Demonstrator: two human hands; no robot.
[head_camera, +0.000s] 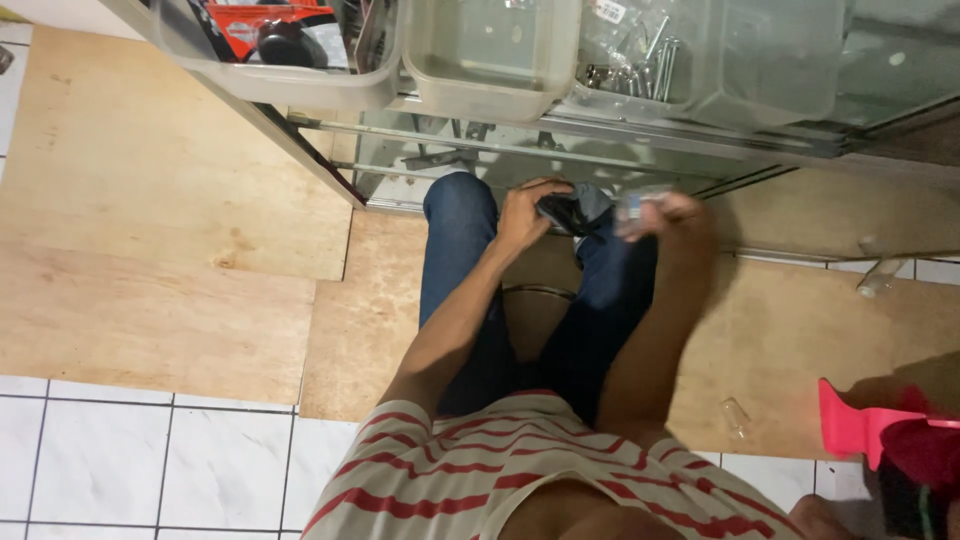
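1. The person sits in a red-and-white striped shirt (470, 460) and blue jeans (457, 250), knees apart, so the lap serves as a workplace.
2. The left hand (525, 212) has its fingers curled round a dark crumpled cloth-like object (572, 212) above the knees, steadying it.
3. The right hand (668, 215) is blurred; it seems to pinch a small clear item, though I cannot tell surely.
4. Below lie bare plywood floor sheets (150, 200) over white floor tiles (110, 460).
5. Farthest, clear plastic bins (500, 75) sit on a metal shelf within reach.
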